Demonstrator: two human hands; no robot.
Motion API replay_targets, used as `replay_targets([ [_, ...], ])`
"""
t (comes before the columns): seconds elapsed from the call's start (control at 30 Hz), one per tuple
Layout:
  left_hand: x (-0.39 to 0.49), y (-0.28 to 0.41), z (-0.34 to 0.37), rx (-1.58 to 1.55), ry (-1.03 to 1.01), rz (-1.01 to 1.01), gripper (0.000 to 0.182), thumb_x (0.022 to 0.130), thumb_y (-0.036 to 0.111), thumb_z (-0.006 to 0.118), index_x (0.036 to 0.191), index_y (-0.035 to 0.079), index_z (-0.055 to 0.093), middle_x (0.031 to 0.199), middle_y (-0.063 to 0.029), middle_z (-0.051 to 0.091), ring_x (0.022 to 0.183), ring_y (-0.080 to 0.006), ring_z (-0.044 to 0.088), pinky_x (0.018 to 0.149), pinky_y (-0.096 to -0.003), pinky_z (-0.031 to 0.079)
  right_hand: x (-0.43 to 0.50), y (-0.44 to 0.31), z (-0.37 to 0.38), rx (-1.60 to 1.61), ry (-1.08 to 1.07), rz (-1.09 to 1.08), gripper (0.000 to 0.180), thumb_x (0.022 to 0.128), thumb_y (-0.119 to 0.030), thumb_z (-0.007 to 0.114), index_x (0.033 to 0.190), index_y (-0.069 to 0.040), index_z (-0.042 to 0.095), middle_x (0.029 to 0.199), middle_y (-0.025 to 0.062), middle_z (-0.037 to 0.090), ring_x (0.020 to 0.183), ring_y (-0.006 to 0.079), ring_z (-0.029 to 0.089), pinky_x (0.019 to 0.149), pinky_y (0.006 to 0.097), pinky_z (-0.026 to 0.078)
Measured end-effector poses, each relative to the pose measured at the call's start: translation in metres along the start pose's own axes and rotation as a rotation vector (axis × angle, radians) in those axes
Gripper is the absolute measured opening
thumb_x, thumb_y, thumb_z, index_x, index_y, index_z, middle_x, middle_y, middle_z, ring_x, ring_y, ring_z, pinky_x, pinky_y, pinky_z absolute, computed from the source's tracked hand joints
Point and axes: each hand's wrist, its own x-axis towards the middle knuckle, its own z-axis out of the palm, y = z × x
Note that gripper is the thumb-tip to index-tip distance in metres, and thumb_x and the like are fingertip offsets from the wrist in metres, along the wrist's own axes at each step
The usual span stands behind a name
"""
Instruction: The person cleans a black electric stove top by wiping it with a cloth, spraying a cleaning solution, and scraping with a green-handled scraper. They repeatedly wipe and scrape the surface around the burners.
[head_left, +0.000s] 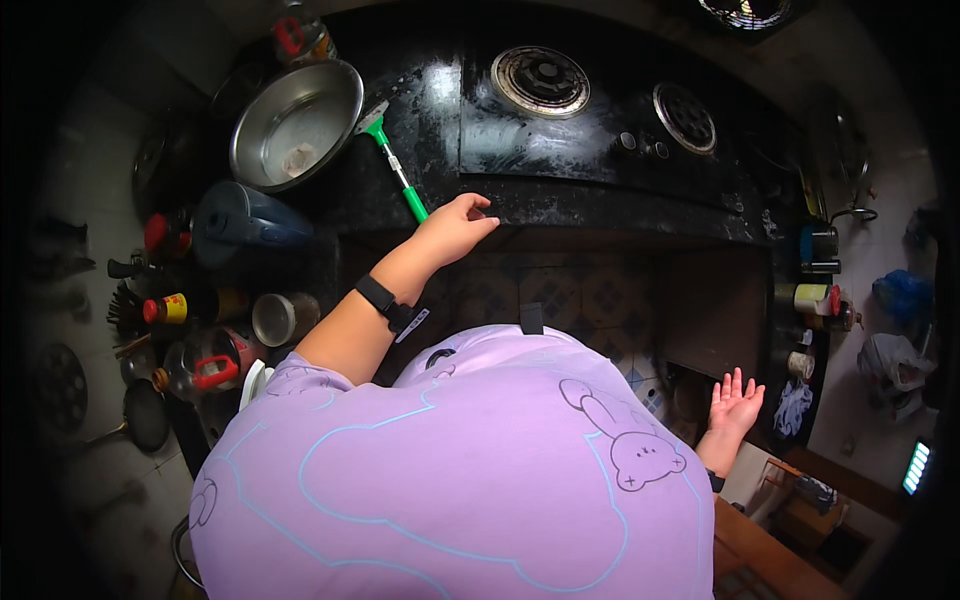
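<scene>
My left hand (459, 226) hovers at the front edge of the black counter, fingers loosely curled, with nothing seen in it. Just beyond its wrist lies a green-handled scraper (393, 159), its flat head against the rim of a steel basin (247, 161) and its lower end partly hidden by the hand. In the basin is a small pale object that I cannot make out. A two-burner gas stove (525, 146) with whitish smears on its black top is set in the counter. My right hand (736, 405) is out at the lower right, palm up, fingers spread and holding nothing.
Left of the counter stand a blue plastic pitcher (247, 225), a red-lidded jar (174, 307), a glass jar (279, 319) and an oil bottle with a red handle (180, 367). Jars, a cloth (792, 409) and plastic bags (892, 364) are at the right. The counter's front edge runs before me.
</scene>
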Motion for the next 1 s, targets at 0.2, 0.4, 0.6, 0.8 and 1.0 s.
replay_targets([
  [0.2, -0.016, 0.000, -0.019, 0.042, 0.103, -0.044, 0.050, 0.092, 0.031, 0.072, 0.130, 0.000, 0.060, 0.112, -0.0138, 0.070, 0.105, -0.0238, 0.068, 0.091, -0.0341, 0.053, 0.031, 0.006, 0.025, -0.052, -0.031, 0.073, 0.063, 0.103, -0.055, 0.047, 0.154, -0.020, 0.032, 0.145, 0.0113, 0.056, 0.125, 0.0287, 0.055, 0.115, 0.0486, 0.034],
  [0.4, -0.055, -0.011, -0.032, 0.060, 0.166, -0.197, 0.051, 0.092, 0.032, 0.073, 0.130, 0.001, 0.060, 0.108, -0.0118, 0.070, 0.100, -0.0220, 0.067, 0.088, -0.0324, 0.053, 0.064, 0.008, 0.064, -0.090, -0.122, 0.093, 0.061, 0.103, -0.055, 0.046, 0.151, -0.019, 0.035, 0.142, 0.0105, 0.059, 0.127, 0.0301, 0.056, 0.115, 0.0522, 0.034],
  [0.6, -0.073, -0.023, -0.033, 0.031, 0.253, -0.195, 0.050, 0.091, 0.031, 0.074, 0.128, 0.001, 0.061, 0.106, -0.0101, 0.070, 0.096, -0.0214, 0.068, 0.085, -0.0326, 0.053, 0.082, 0.009, 0.092, -0.172, -0.223, 0.057, 0.058, 0.103, -0.057, 0.047, 0.146, -0.018, 0.041, 0.139, 0.0106, 0.062, 0.119, 0.0273, 0.058, 0.111, 0.0487, 0.037],
  [0.8, -0.076, -0.033, -0.029, -0.063, 0.280, -0.189, 0.049, 0.091, 0.029, 0.075, 0.128, 0.000, 0.061, 0.105, -0.0111, 0.071, 0.096, -0.0210, 0.068, 0.085, -0.0329, 0.054, 0.075, 0.009, 0.104, -0.353, -0.295, -0.021, 0.068, 0.102, -0.060, 0.046, 0.155, -0.020, 0.032, 0.144, 0.0109, 0.058, 0.131, 0.0304, 0.054, 0.115, 0.0508, 0.033],
  [1.0, -0.059, -0.033, -0.026, -0.143, 0.254, -0.129, 0.046, 0.094, 0.020, 0.072, 0.133, -0.001, 0.057, 0.109, -0.0091, 0.070, 0.100, -0.0159, 0.065, 0.089, -0.0293, 0.052, 0.062, 0.030, 0.098, -0.545, -0.267, -0.093, 0.070, 0.103, -0.060, 0.046, 0.156, -0.014, 0.037, 0.148, 0.0143, 0.056, 0.130, 0.0304, 0.055, 0.111, 0.0464, 0.037],
])
